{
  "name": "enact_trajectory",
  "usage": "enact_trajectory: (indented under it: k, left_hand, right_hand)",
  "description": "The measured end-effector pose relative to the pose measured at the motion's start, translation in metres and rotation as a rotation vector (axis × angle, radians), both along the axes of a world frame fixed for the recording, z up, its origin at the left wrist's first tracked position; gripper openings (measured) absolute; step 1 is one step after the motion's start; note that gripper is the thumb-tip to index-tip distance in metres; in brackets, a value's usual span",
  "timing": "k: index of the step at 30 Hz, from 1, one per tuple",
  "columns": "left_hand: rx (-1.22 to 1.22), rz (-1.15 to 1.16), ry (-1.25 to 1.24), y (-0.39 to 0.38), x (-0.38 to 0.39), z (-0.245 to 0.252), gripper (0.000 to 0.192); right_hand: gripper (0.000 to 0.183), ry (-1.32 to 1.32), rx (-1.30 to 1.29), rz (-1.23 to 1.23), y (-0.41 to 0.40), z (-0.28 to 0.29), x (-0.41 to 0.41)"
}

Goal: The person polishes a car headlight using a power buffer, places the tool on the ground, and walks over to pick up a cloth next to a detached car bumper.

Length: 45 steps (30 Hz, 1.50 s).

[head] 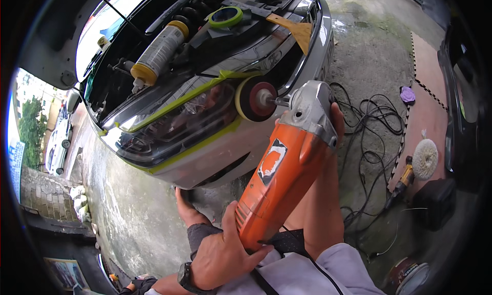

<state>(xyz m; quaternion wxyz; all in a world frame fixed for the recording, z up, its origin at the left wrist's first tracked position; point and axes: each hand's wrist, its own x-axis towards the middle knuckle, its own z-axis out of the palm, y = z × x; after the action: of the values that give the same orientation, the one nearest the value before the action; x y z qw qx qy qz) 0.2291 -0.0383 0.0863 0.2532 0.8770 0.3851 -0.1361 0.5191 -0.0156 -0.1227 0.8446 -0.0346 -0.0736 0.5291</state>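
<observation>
Both my hands hold an orange angle polisher (284, 172) with a metal gear head. My left hand (223, 252), with a black watch at its wrist, is wrapped around the rear of the body. Fingers of my right hand (338, 122) curl around the far side of the gear head; the rest of that hand is hidden. A round polishing pad (256, 99) on the spindle faces the right end of a car headlight (173, 122). I cannot tell whether the pad touches the lens. Yellow-green masking tape (200, 145) borders the headlight.
A yellow-capped bottle (159, 55), a tape roll (226, 17) and a yellowish spreader (294, 28) rest on the car's front. Black cables (369, 133) lie coiled on concrete. At right are a polisher with a wool pad (424, 159), a purple pad (407, 94) and a can (409, 275).
</observation>
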Motion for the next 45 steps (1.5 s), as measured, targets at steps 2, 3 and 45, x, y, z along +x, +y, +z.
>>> enact_trajectory:
  k: [2, 3, 45]
  left_hand:
    - [-0.064, 0.076, 0.074, -0.005, 0.002, 0.011, 0.12]
    - [-0.129, 0.154, 0.147, -0.007, 0.002, 0.015, 0.124]
    - [0.151, 0.105, 0.008, -0.02, -0.069, -0.061, 0.109]
  right_hand:
    - [0.089, 0.001, 0.06, 0.021, 0.003, 0.007, -0.005]
    - [0.088, 0.052, 0.151, 0.105, 0.003, 0.011, -0.014]
    - [0.101, 0.047, 0.431, 0.15, 0.01, 0.011, -0.077]
